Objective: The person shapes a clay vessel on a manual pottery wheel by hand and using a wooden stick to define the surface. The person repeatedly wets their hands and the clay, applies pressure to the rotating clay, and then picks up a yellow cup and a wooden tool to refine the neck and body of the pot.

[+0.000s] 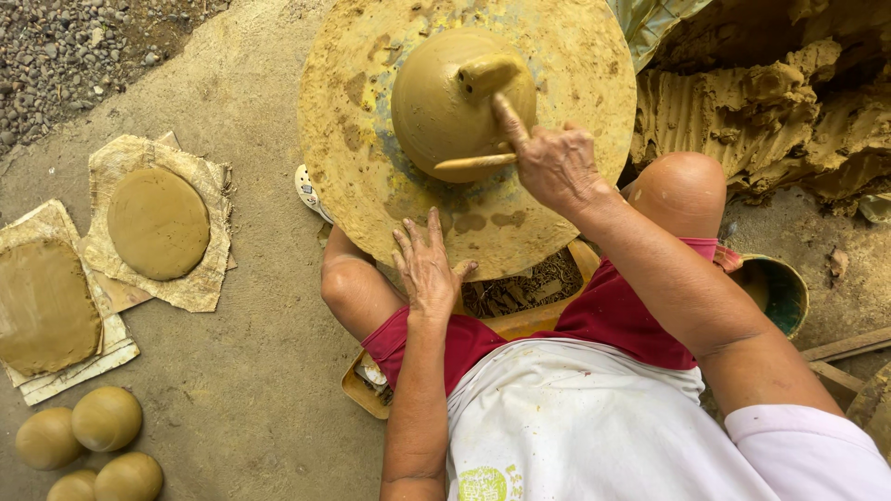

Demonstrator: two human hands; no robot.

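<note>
Here the right hand [555, 165] pinches a flat wooden stick [475, 161] against the clay pot [436, 102] at the wheel [371, 186] centre. The left hand [427, 269], fingers spread, rests on the wheel's near rim, seemingly touching. Open ground lies left, before the clay discs [158, 223].

We can't see the bottom of the clay pot [461, 102] on the wheel [566, 56]. Our right hand [555, 167] hides part of the stick [473, 162]. One clay ball [72, 486] is cut off.
</note>
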